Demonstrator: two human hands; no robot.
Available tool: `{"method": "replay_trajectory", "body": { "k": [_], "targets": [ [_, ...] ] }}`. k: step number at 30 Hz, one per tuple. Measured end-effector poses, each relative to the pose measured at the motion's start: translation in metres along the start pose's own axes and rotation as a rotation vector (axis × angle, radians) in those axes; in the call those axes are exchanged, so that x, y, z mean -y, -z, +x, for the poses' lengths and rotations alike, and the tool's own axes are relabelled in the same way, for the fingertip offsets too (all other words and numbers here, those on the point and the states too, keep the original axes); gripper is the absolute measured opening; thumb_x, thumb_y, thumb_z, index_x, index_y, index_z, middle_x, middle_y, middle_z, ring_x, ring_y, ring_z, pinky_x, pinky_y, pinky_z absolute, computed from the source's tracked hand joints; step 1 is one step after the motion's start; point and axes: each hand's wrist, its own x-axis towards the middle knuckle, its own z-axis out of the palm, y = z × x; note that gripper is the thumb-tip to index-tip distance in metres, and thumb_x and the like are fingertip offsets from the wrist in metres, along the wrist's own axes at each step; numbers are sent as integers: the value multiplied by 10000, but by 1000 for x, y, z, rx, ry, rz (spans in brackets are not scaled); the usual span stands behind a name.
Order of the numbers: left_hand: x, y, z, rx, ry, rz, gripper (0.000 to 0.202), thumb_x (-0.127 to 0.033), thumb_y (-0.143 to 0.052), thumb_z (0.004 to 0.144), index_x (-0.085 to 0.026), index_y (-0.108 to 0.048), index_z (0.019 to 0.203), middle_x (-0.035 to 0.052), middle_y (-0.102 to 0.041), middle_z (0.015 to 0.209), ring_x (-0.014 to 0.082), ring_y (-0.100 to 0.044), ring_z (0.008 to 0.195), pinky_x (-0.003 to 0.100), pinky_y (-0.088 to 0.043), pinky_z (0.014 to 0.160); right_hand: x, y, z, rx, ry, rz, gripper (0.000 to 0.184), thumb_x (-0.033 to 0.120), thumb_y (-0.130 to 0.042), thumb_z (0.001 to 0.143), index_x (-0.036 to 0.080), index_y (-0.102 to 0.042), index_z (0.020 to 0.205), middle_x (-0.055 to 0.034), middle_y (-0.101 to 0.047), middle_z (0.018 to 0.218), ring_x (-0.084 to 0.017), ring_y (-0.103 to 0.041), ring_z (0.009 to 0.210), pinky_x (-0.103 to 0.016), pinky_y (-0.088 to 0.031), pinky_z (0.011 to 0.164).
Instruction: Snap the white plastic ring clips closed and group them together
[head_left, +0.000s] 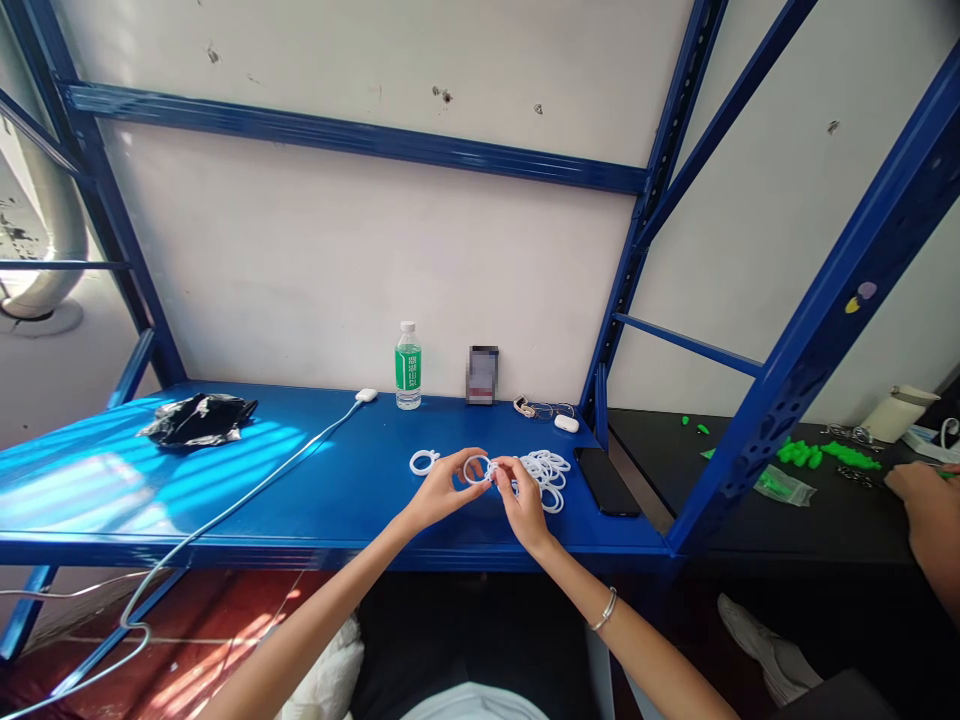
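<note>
Left hand (442,490) and right hand (525,502) are pinching one thin white ring (466,470) by its rim above the shelf (315,500); probably light, springy plastic, best held at opposite edges.

Thin silver bangle (604,608) behind right hand (525,503)

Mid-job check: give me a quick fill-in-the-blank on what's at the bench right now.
1. The left hand and right hand together pinch one ____ ring.
2. The pile of rings lies on the ____ side of the hands.
3. The water bottle by the wall wears a ____ label.
4. The shelf top under the hands is painted ____.

Missing words: white; right; green; blue.
</note>
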Motion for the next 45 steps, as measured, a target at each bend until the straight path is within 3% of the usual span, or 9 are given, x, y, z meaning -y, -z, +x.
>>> {"method": "replay_trajectory", "body": {
  "k": [11, 29, 45],
  "targets": [
    [4, -2, -1, 4, -40, 69, 437, -474, -601, 810, -186, -574, 1139, 48, -645, 866, 177, -588, 719, 274, -477, 647, -1, 0, 0, 13, 1, 24, 223, 352, -400, 983, 208, -569, 998, -49, -623, 919, -178, -608, 831, -281, -490, 745],
    [28, -7, -2, -14, -81, 237, 385, -420, -570, 850, -221, -517, 1174, 55, -626, 989, 213, -611, 859, 298, -503, 664, -3, 0, 3, 23, 46, -4, 216, 306, -454, 975, 216, -632, 1057, -60, -640, 994, -185, -608, 888, -288, -490, 762],
    [22, -10, -4, 21, -94, 337, 427, -468, -550, 870, -213, -537, 1211, 66, -618, 1019, 178, -593, 771, 264, -476, 631, -2, 0, 1, 10, 33, 27, 192, 301, -455, 972, 203, -615, 1015, -56, -632, 989, -174, -604, 883, -278, -489, 759]
  ]
}}
